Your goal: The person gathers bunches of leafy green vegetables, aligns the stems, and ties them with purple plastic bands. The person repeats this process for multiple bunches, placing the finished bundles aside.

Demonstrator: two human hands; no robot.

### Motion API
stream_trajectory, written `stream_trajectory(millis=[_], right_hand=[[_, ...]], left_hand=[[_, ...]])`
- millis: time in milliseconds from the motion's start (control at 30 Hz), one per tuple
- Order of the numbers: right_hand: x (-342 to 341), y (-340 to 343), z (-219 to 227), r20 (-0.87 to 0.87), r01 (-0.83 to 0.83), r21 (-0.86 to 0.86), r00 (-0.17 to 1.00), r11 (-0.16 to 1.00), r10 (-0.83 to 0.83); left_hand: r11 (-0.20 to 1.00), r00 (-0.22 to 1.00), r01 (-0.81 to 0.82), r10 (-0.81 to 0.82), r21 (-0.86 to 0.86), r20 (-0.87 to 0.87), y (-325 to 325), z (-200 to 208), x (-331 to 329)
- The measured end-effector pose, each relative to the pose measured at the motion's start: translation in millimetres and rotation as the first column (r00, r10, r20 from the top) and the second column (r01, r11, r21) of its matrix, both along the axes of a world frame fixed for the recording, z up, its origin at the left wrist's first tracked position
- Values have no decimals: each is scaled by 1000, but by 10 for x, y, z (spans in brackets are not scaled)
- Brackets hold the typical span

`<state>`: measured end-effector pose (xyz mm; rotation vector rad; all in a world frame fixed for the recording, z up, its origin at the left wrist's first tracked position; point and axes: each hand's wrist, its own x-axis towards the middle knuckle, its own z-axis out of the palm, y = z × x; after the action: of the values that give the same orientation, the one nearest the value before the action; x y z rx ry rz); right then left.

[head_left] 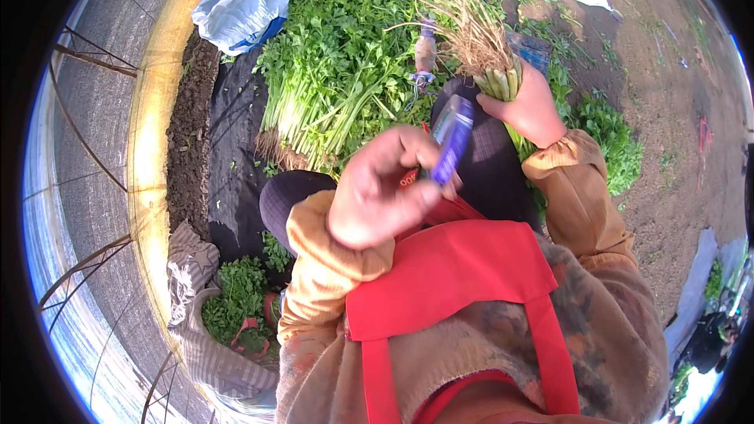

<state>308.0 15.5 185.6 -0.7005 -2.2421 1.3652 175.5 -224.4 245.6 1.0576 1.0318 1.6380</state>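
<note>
My left hand is in front of my red apron, fingers curled around a purple ring that looks like a roll of tape, slightly blurred. My right hand grips a bunch of celery by its pale stalk bases over my right knee. Brown, stringy roots stick up and away from that fist, while leafy green tops hang beneath it. A large pile of leafy celery lies on the ground just beyond my knees, its stalk ends toward me.
A bottle-like purple-ended object lies against the pile. A white-blue plastic bag sits at the far left, on black ground sheeting. A striped cloth and more greens are near left. Greenhouse film and metal ribs curve along the left.
</note>
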Motion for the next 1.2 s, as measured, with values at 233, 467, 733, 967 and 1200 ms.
stream_trajectory(millis=[233,467,733,967,1200], right_hand=[[-64,-1,-17,4,11,15,1000,1000,-11],[-32,74,-132,14,2,25,1000,1000,-3],[-65,50,-210,-30,27,14,999,1000,-26],[-39,56,-185,29,33,12,999,999,-34],[-36,85,-263,48,19,-49,999,999,-16]], left_hand=[[801,949,225,-51,555,-312,-45,912,317],[872,983,25,66,489,-169,-32,959,535],[897,975,-89,168,433,-147,-176,877,603],[828,967,-128,226,546,-117,-12,882,567],[616,840,-7,430,787,-330,168,654,423]])
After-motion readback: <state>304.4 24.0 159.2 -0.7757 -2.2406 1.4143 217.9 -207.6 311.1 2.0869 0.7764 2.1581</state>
